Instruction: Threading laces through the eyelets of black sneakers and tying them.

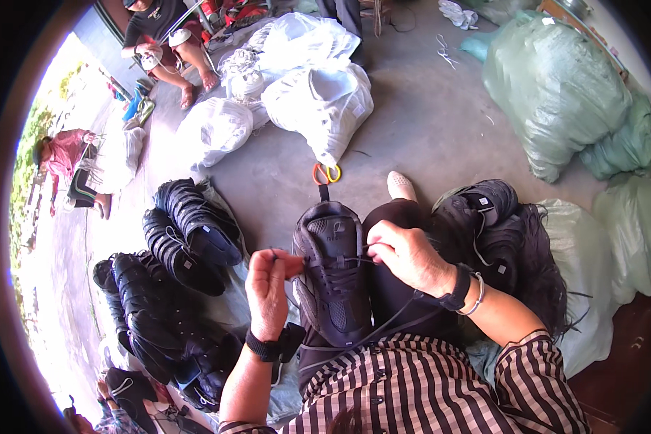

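Note:
A black sneaker (333, 318) rests on my lap, sole down, its tongue end pointing away from me. Dark shoelace (340, 258) runs crosswise near the top of its tongue and criss-crosses below. To the left of the shoe, my left hand (266, 289) is closed, fingertips pinching one side of the lace. On the right, my right hand (406, 253) pinches the other side between thumb and fingers. Both hands stay just off the shoe's collar, and the lace between them looks taut. A dark strap is around each wrist.
Stacked black shoes (141, 304) lie to my left, with more black shoes (484, 210) and loose dark laces on my right. Orange-and-yellow-handled scissors (327, 173) are beyond the sneaker. White sacks (318, 101) and green bags (557, 87) stand farther off. Other people sit at the left.

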